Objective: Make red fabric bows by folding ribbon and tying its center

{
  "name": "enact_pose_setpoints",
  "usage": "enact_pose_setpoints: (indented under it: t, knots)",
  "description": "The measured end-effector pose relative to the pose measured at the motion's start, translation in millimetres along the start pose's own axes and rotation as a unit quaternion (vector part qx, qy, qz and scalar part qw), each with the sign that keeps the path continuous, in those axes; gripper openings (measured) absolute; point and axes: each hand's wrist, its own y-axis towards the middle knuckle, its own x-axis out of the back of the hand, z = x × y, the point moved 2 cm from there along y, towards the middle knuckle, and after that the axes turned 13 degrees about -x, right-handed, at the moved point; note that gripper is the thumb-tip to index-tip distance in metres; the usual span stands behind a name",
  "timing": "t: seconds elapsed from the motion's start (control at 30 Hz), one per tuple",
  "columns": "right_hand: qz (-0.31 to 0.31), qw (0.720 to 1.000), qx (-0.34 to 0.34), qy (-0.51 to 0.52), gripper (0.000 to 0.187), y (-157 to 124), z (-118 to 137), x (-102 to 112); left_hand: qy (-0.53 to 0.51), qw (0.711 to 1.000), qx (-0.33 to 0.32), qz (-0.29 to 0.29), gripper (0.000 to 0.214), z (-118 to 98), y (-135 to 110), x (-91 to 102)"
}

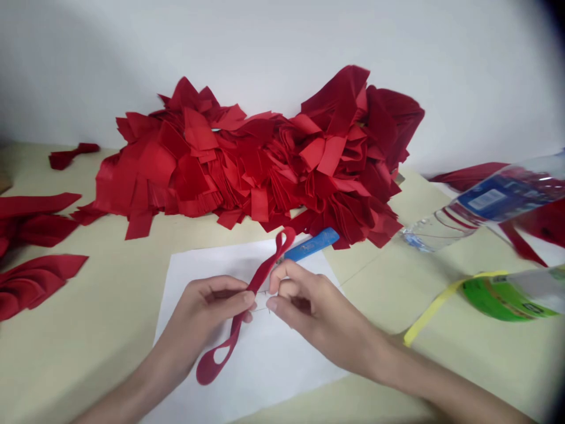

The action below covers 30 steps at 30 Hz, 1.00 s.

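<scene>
My left hand (207, 309) pinches the middle of a long red fabric strip (247, 303) whose two ends are folded into loops. My right hand (304, 303) is closed beside it, fingers pinched at the same spot on the strip, apparently with a thin needle or pin that I cannot make out clearly. Both hands work above a white paper sheet (265, 359) lying on the beige table (115, 277). A blue lighter-like object (312, 245) lies on the sheet just behind my right hand.
A big heap of red fabric pieces (265, 159) sits against the white wall. Folded red bows (30, 247) lie at the left. At the right are a tilted clear water bottle (485, 206), a green and yellow packet (503, 294) and more red fabric.
</scene>
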Motion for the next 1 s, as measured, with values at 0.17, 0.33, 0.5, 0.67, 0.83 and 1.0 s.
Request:
enact_pose_setpoints:
  t: [0.17, 0.33, 0.5, 0.67, 0.83, 1.0]
  knots:
    - [0.084, 0.981, -0.012, 0.172, 0.015, 16, -6, 3, -0.196, 0.975, 0.043, 0.093, 0.010, 4, 1, -3.1]
    - [0.075, 0.984, -0.034, 0.156, 0.015, 14, -5, 4, -0.048, 0.999, 0.018, 0.017, 0.015, 8, 4, -0.4]
    - [0.067, 0.992, -0.039, 0.101, 0.018, 6, -7, -3, 0.233, 0.960, -0.136, -0.072, 0.009, 4, -1, -3.4]
    - [0.056, 0.993, -0.029, 0.098, 0.017, 10, -10, -4, 0.205, 0.968, -0.126, -0.070, 0.006, 1, -2, -2.2]
    - [0.053, 0.992, -0.016, 0.116, 0.016, 18, -8, 4, -0.042, 0.999, 0.009, 0.022, 0.013, 3, 2, 2.9]
    - [0.047, 0.988, -0.007, 0.147, 0.013, 19, -4, 6, -0.207, 0.970, 0.063, 0.113, 0.009, 2, 0, 0.0]
